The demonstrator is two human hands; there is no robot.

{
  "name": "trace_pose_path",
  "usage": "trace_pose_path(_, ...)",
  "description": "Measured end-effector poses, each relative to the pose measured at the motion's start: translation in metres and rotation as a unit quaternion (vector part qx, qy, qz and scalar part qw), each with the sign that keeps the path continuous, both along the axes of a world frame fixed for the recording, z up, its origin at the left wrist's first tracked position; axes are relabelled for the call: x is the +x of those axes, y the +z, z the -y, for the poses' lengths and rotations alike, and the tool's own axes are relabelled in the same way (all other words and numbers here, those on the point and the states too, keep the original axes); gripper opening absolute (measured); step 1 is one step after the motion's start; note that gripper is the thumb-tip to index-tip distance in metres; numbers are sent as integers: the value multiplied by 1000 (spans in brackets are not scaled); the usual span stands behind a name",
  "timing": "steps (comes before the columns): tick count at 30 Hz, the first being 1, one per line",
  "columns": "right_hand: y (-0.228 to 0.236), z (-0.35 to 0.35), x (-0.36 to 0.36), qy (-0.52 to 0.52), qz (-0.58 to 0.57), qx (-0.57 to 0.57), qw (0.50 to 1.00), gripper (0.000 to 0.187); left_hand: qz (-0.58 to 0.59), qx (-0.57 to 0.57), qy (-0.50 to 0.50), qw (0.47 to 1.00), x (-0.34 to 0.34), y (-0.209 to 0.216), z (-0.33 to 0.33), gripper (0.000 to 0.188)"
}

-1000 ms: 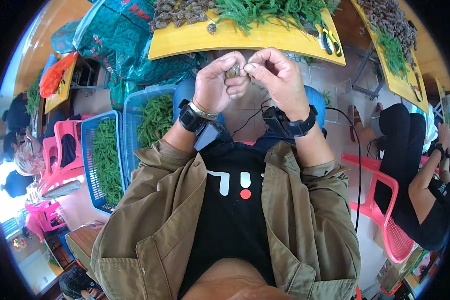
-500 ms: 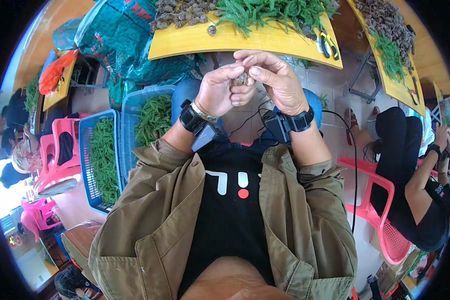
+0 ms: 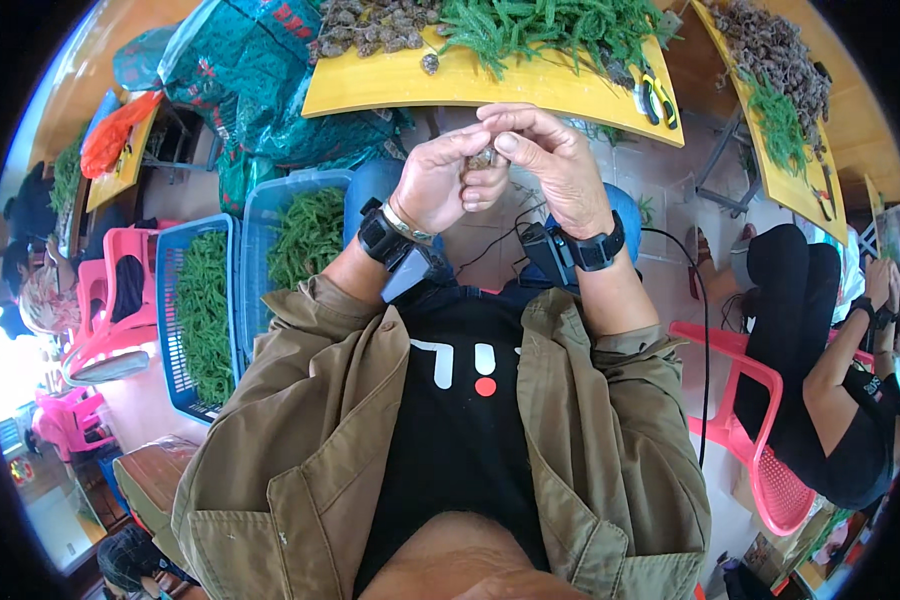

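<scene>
Just in front of the yellow table's near edge, my two hands meet fingertip to fingertip. My left hand (image 3: pixel 442 186) is closed around a small brown pine cone (image 3: pixel 484 158), mostly hidden by the fingers. My right hand (image 3: pixel 558 172) bends over from the other side, thumb and forefinger pinched beside the cone; whatever lies between them is too small to make out. On the yellow table (image 3: pixel 390 88) beyond are a heap of pine cones (image 3: pixel 375 30), one loose pine cone (image 3: pixel 429 64), green artificial pine sprigs (image 3: pixel 550 30) and yellow-black pliers (image 3: pixel 658 100).
To my left stand a blue basket (image 3: pixel 173 330) and a blue tub (image 3: pixel 255 240), both holding green sprigs. Large green sacks (image 3: pixel 250 80) lie behind them. A black cable (image 3: pixel 706 340) hangs at my right, near a person on a pink chair (image 3: pixel 775 480).
My hands stay together around the pine cone, with only slight finger movement. The view has shifted a little; the person at the right still works with raised hands.
</scene>
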State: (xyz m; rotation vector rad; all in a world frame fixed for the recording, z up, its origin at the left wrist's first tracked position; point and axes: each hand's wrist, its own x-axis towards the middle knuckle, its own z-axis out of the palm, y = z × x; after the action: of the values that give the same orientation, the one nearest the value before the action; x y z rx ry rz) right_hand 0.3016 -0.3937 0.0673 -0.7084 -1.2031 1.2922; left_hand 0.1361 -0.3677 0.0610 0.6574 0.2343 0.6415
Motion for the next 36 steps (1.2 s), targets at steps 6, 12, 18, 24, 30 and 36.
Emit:
trace_pose_path(6,-7,-1,-1,-4,-5,17,1000,6,-8,21,-27,999,-3,-6,-1,28)
trace_pose_path(12,-7,3,0,-14,-1,22,1000,5,-23,10,-52,998,-6,-2,0,27)
trace_pose_path(18,-6,0,-1,18,-13,21,1000,5,-41,29,-50,998,-11,-2,2,27)
trace_pose_path(24,1,-5,-16,-8,-48,2,999,14,-35,11,40,999,-16,2,3,26)
trace_pose_path(30,-10,1,-15,-47,1,-72,996,16,-21,44,51,998,-21,-6,1,28)
trace_pose_path(36,-13,-2,-27,-98,78,81,989,9,-54,50,64,995,-28,-10,2,25)
